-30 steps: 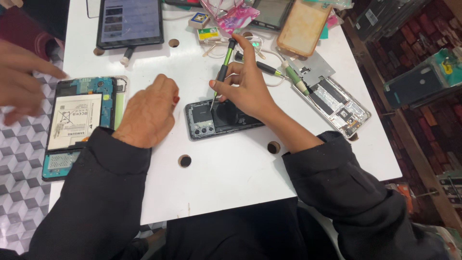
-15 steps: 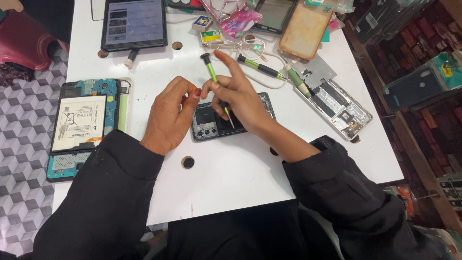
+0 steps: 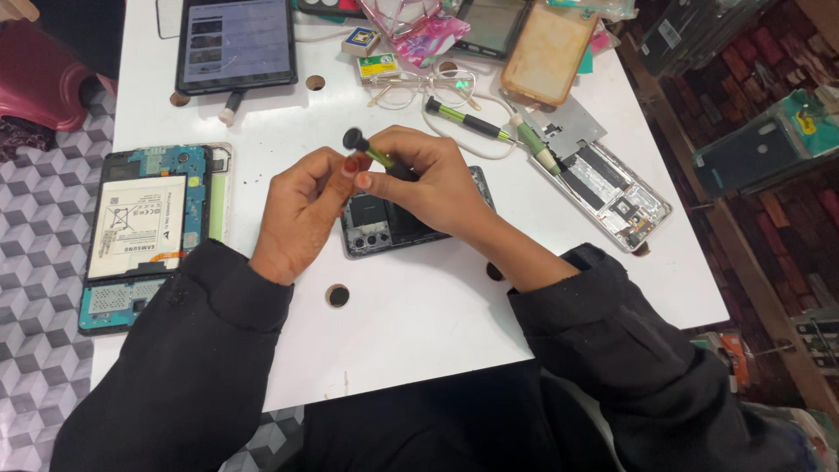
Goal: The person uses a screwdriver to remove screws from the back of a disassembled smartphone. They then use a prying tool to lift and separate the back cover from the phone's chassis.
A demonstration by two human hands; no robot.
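My right hand [image 3: 433, 183] holds a green and black screwdriver [image 3: 367, 149] tilted almost flat, its black cap pointing up and left. My left hand [image 3: 301, 214] meets it from the left, fingertips touching the screwdriver's shaft near the right thumb. Both hands hover just above a dark opened phone [image 3: 376, 223] lying back-up on the white table [image 3: 419, 306]. The screwdriver's tip is hidden behind my right fingers.
An opened tablet with its battery showing [image 3: 144, 227] lies at the left edge. A lit tablet [image 3: 234, 42] sits at the back. Two more screwdrivers [image 3: 468, 121], glasses [image 3: 419, 85], a tan phone case [image 3: 546, 39] and another opened phone [image 3: 612, 192] lie to the right.
My right hand has lifted the screwdriver off the phone and tipped it from upright to nearly flat. My left hand came off the table and closed in on the tool.
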